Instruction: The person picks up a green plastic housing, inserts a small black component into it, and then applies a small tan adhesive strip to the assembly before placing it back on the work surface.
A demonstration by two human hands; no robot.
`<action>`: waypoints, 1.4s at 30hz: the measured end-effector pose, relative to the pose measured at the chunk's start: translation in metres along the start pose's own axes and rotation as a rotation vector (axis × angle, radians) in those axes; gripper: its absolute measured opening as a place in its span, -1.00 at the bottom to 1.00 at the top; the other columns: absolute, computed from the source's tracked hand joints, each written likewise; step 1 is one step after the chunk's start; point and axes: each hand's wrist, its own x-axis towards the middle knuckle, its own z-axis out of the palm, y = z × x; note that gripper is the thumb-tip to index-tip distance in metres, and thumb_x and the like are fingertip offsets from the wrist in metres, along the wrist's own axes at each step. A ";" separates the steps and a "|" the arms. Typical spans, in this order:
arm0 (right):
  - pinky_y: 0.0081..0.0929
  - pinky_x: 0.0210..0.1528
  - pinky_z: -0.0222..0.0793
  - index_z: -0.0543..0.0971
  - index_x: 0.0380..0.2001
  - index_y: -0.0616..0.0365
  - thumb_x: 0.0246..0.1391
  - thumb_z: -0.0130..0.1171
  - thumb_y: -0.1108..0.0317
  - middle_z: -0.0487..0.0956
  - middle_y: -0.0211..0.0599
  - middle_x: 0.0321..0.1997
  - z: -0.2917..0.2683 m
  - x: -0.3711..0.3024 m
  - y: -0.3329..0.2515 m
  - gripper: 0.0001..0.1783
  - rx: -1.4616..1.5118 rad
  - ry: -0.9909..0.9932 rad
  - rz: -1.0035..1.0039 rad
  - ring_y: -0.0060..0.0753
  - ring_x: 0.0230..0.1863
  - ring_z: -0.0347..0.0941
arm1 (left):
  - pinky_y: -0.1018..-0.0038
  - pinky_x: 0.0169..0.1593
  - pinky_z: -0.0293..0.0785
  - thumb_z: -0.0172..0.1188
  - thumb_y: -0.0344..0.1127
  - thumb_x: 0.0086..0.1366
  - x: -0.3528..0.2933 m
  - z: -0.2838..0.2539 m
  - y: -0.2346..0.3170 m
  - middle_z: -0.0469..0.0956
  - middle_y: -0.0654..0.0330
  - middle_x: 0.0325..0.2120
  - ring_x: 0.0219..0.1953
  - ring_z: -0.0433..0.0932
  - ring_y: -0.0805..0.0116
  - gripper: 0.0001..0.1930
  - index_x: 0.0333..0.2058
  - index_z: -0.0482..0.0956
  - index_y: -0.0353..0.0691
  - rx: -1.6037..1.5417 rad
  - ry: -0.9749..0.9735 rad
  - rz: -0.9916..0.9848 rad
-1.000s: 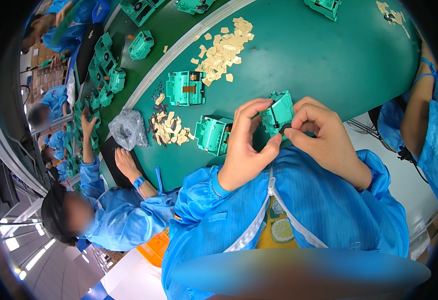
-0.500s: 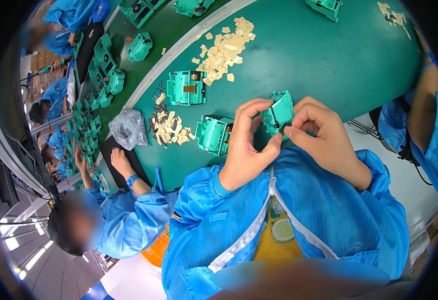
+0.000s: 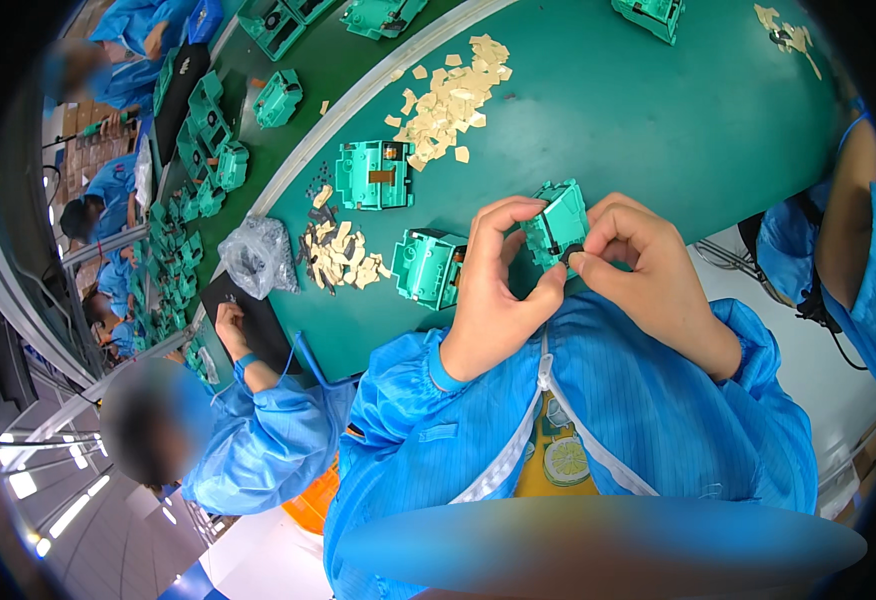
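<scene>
Between my hands is a green plastic housing point(image 3: 562, 222) with a dark strip along it, held above the near table edge. My left hand point(image 3: 503, 290) grips its left side, fingers at the top and thumb at the bottom. My right hand point(image 3: 638, 270) pinches a small black part point(image 3: 571, 254) against the housing's lower right corner; the part's exact kind is too small to tell. Just left of my left hand rests another green housing point(image 3: 428, 268). Farther back stands a third one point(image 3: 374, 175) with an orange-brown ribbon strip on its side.
Pale paper scraps lie in a large pile point(image 3: 448, 100) and a smaller pile point(image 3: 343, 255) mixed with black bits. A clear plastic bag point(image 3: 259, 257) sits by the metal rail point(image 3: 333, 120). Beyond it, a green belt carries more housings point(image 3: 279, 98). At left, a co-worker's hand point(image 3: 230, 328) rests over a black mat.
My hands and the housing have hardly moved. The co-worker on the left has leaned and drawn their arms slightly back; one of their hands is now mostly hidden.
</scene>
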 end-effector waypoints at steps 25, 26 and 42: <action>-0.63 -0.18 0.39 0.45 -0.03 0.19 0.07 0.38 0.54 0.56 -0.40 -0.16 0.005 0.016 -0.016 -0.58 0.131 -0.069 -0.035 -0.62 -0.21 0.48 | 0.13 0.24 0.34 0.51 -0.38 0.02 -0.005 -0.014 0.020 0.42 -0.02 0.19 0.19 0.39 -0.08 -0.27 0.20 0.41 -0.28 0.529 0.127 0.418; -0.62 -0.14 0.40 0.43 -0.02 0.22 -0.02 0.46 0.54 0.55 -0.39 -0.14 0.010 0.015 -0.023 -0.48 -0.086 -0.074 -0.108 -0.61 -0.19 0.47 | 0.13 0.24 0.34 0.52 -0.36 0.02 -0.005 -0.017 0.018 0.42 0.00 0.19 0.20 0.39 -0.08 -0.26 0.20 0.42 -0.28 0.571 0.143 0.441; -0.46 -0.17 0.53 0.54 -0.02 0.36 0.19 0.32 0.05 0.64 -0.21 -0.21 0.113 0.290 -0.069 -0.45 -0.535 -0.057 -0.108 -0.43 -0.20 0.63 | 0.21 0.19 0.42 0.39 -0.41 0.20 -0.071 -0.088 0.001 0.46 -0.06 0.15 0.16 0.47 -0.01 -0.57 0.04 0.53 -0.30 0.479 0.483 0.361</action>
